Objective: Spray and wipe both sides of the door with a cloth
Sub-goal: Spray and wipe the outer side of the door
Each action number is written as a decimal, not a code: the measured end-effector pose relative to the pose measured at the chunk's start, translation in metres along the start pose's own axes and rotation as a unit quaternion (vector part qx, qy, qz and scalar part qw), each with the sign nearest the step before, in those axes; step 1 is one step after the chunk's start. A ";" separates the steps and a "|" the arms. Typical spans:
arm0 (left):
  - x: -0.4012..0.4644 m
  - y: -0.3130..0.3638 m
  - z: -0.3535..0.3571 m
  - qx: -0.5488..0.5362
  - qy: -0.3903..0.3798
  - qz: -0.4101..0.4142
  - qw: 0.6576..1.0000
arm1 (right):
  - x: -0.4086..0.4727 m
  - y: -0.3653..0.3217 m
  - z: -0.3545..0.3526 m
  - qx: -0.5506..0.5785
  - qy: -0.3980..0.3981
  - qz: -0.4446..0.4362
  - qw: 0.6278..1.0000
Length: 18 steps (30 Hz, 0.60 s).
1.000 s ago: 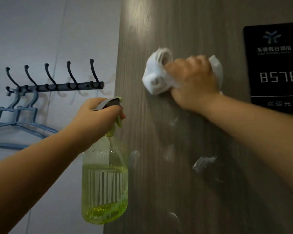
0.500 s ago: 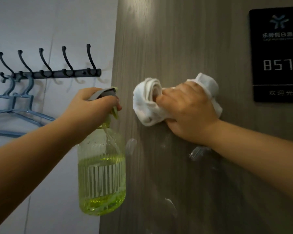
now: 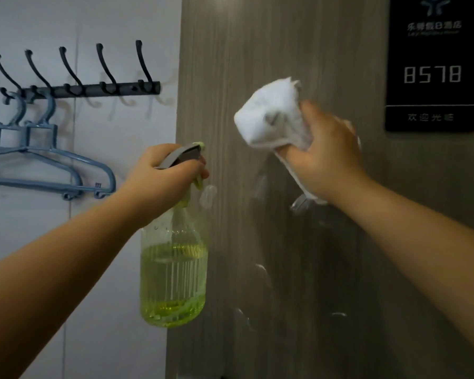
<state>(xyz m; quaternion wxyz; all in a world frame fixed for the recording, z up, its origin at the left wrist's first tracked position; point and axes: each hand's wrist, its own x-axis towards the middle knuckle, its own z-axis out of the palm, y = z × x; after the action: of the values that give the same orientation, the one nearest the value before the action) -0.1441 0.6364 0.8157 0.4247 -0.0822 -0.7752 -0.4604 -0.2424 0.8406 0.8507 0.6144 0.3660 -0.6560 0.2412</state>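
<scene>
The grey wood-grain door (image 3: 257, 45) fills the middle and right of the view, with wet spray streaks lower down. My right hand (image 3: 326, 157) grips a bunched white cloth (image 3: 271, 113) and presses it on the door at about chest height. My left hand (image 3: 162, 179) holds the clear spray bottle (image 3: 173, 269) by its grey trigger head, just at the door's left edge. The bottle is about half full of yellow-green liquid and hangs upright.
A black room-number plaque (image 3: 433, 72) reading 8578 is fixed on the door at the upper right. On the white wall to the left is a black hook rack (image 3: 88, 88) with two blue hangers (image 3: 39, 165) on it.
My right hand wiped the cloth down the door, then back up and to the right. The left hand and bottle stayed nearly still beside the door edge.
</scene>
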 end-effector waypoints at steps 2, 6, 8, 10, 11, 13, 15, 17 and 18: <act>-0.009 -0.004 0.002 -0.012 -0.013 -0.009 1.000 | 0.002 -0.002 -0.010 0.123 -0.002 0.109 0.986; -0.033 -0.013 0.007 -0.012 -0.038 -0.020 0.999 | -0.009 0.000 -0.022 0.217 0.021 0.214 0.952; -0.042 -0.020 0.011 -0.012 -0.040 -0.020 0.999 | -0.019 0.001 -0.023 0.242 0.028 0.250 0.937; -0.048 -0.028 0.016 -0.015 -0.033 -0.014 0.999 | -0.029 0.000 -0.021 0.246 0.030 0.270 0.930; -0.051 -0.031 0.018 -0.010 -0.029 -0.008 0.999 | -0.033 0.001 -0.020 0.243 0.028 0.275 0.930; -0.054 -0.039 0.023 0.005 -0.022 0.008 1.000 | -0.040 0.002 -0.019 0.241 0.020 0.279 0.929; -0.057 -0.045 0.026 0.014 -0.014 0.017 1.000 | -0.043 0.003 -0.020 0.240 0.016 0.279 0.930; -0.058 -0.053 0.028 0.015 -0.006 0.016 1.000 | -0.044 0.004 -0.020 0.239 0.017 0.277 0.930; -0.059 -0.056 0.029 0.016 -0.004 0.014 1.000 | -0.044 0.004 -0.020 0.239 0.018 0.275 0.931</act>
<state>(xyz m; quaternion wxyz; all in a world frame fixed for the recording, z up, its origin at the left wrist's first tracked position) -0.1532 0.6429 0.7297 0.4292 -0.0880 -0.7830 -0.4416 -0.2335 0.8665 0.8105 0.4301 0.3023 -0.6430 0.5569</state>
